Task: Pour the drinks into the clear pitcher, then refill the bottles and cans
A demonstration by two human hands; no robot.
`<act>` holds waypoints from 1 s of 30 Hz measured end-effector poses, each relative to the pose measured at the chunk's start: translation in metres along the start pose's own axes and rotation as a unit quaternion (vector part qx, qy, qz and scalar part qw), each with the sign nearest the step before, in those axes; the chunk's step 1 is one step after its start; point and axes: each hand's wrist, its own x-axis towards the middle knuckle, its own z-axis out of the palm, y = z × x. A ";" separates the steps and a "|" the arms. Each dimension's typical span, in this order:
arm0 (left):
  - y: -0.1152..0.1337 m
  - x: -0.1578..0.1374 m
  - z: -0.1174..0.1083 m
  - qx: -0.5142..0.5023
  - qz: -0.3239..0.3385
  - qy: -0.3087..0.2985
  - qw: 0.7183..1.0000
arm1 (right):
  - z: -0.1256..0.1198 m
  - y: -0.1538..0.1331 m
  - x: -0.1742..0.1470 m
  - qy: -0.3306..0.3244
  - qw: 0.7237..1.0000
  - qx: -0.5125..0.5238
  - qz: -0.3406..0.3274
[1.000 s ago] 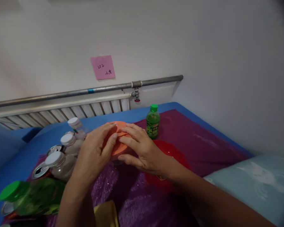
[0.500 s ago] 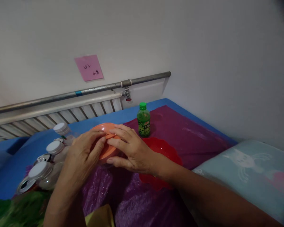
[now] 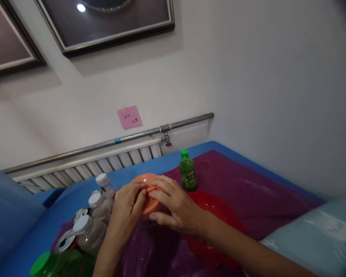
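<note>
Both hands are on a round, shiny orange plastic piece (image 3: 145, 178); whether it is a lid or a shallow dish I cannot tell. From the left, my left hand (image 3: 129, 202) grips its edge with bent fingers, the thumb near its middle. My right hand (image 3: 175, 204) closes on it from the other side, fingers over the top and thumb below. The fingers cover much of the piece. A red bowl (image 3: 219, 209) with a wavy rim lies partly under my right forearm. Just behind it stands a green drink bottle (image 3: 188, 171).
Clear jars with white lids (image 3: 83, 225), opened cans (image 3: 67, 242) and a green-capped bottle (image 3: 44, 263) stand at the left. Purple plastic sheeting (image 3: 248, 181) covers part of the blue surface (image 3: 127, 175). A patterned pillow (image 3: 320, 231) lies right; a radiator (image 3: 98, 165) and pipe run behind.
The view has tilted up, bringing framed pictures on the wall into sight and shifting everything lower and rightward. Both hands keep nearly the same grip on the orange plastic piece.
</note>
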 end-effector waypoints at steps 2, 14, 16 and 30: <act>0.000 0.000 0.002 -0.005 0.004 0.003 1.000 | 0.002 0.002 -0.002 -0.002 1.000 -0.006 -0.004; 0.010 -0.002 -0.002 0.021 0.010 -0.017 1.000 | 0.009 0.007 -0.010 0.019 0.999 -0.025 -0.032; 0.010 -0.002 -0.001 0.024 0.011 -0.017 1.000 | 0.010 0.006 -0.010 0.024 0.999 -0.021 -0.033; 0.013 -0.002 -0.003 0.045 0.012 -0.025 0.999 | 0.010 0.005 -0.010 0.026 0.999 -0.019 -0.033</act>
